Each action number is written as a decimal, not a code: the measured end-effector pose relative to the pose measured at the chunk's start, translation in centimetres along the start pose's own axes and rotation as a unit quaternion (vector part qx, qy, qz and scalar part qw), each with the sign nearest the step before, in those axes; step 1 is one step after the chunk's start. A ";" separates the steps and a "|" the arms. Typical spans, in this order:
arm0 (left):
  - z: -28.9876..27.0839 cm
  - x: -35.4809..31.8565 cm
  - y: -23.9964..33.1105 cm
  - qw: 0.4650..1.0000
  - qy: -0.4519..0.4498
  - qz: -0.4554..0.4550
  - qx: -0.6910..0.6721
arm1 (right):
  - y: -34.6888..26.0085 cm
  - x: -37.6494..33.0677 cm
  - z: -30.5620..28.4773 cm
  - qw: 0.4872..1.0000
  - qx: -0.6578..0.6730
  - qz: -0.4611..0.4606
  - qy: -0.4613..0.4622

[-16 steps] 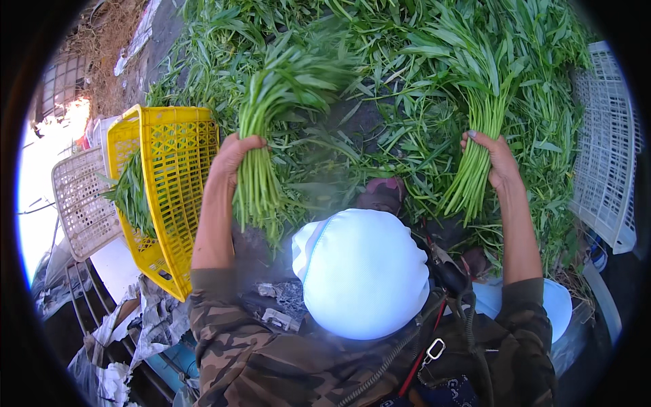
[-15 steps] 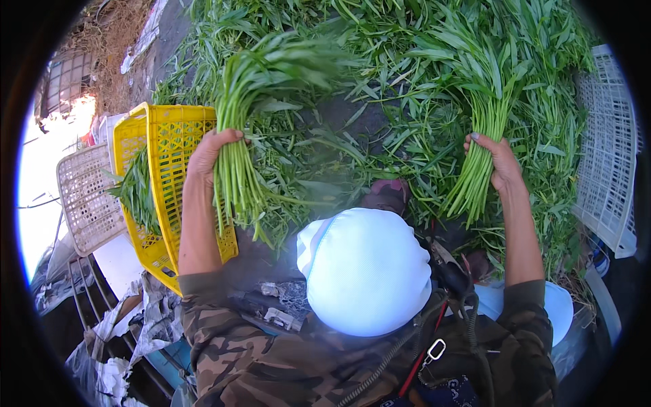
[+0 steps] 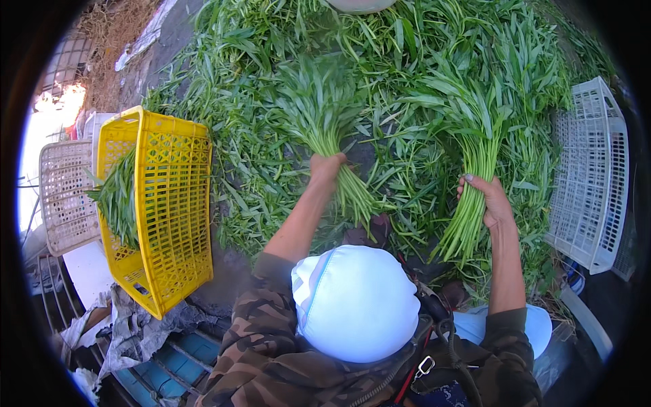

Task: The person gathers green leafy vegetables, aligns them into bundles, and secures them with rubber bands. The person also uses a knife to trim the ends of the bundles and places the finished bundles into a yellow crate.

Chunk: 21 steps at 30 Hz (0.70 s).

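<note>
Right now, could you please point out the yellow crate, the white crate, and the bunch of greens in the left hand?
yellow crate (image 3: 178, 203): head view, on its mesh side wall.
white crate (image 3: 586, 169): head view, on its mesh wall.
bunch of greens (image 3: 319, 102): head view, on its leafy top.

No packages, labels, signs or screens are visible; only loose leafy greens and open plastic crates appear around the person.
</note>
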<state>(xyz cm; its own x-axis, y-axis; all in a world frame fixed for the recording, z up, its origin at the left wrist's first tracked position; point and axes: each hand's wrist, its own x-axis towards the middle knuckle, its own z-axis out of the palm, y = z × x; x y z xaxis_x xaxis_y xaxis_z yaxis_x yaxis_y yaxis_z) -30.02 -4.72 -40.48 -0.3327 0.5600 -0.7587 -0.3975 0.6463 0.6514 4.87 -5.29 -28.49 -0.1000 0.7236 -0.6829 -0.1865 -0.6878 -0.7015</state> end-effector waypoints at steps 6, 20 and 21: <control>-2.0 -1.0 1.0 0.972 -0.154 -0.076 -0.160 | -4.3 -3.4 2.6 0.998 -0.031 -0.058 -0.019; -7.3 -0.4 -1.5 0.917 -0.283 -0.046 -0.278 | -6.1 1.3 14.6 0.975 -0.121 -0.061 -0.177; -7.0 -0.9 -0.8 0.927 -0.268 -0.035 -0.261 | -5.8 1.7 14.6 0.976 -0.117 -0.054 -0.174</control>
<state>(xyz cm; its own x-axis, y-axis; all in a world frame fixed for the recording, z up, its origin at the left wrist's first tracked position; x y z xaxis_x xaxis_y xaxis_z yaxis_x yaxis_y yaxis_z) -35.39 -9.41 -40.35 0.1268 0.7932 -0.5956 -0.8085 0.4305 0.4012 -8.51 0.71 -22.59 -0.4256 0.7408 -0.5198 0.0089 -0.5709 -0.8210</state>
